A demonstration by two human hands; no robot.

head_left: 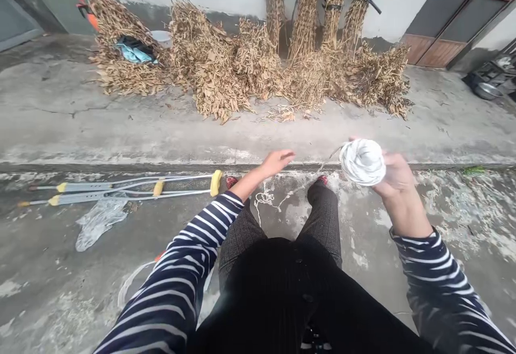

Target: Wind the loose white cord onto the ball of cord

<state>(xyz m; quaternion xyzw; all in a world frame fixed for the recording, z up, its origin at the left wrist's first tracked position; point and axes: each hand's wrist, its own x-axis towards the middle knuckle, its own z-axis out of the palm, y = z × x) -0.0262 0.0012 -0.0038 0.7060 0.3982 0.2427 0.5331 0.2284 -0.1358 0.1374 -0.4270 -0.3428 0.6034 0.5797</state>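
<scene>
My right hand [393, 174] is raised on the right and grips a ball of white string [362, 161]. A strand runs from the ball down to a loose tangle of string [266, 199] on the concrete between my outstretched legs. My left hand [276, 161] reaches forward over my left knee, fingers curled near the strand; whether it pinches the string is too fine to see. Both arms wear dark sleeves with white stripes. My legs are in dark trousers with red shoes [231, 182] at the feet.
A pair of grey crutches [121, 190] with yellow pads lies on the ground to the left, beside a clear plastic bag [99, 222]. Heaps and tied bundles of dry brown plants [250, 58] line the far wall. A concrete step edge [161, 165] crosses ahead. Metal pans [487, 90] sit far right.
</scene>
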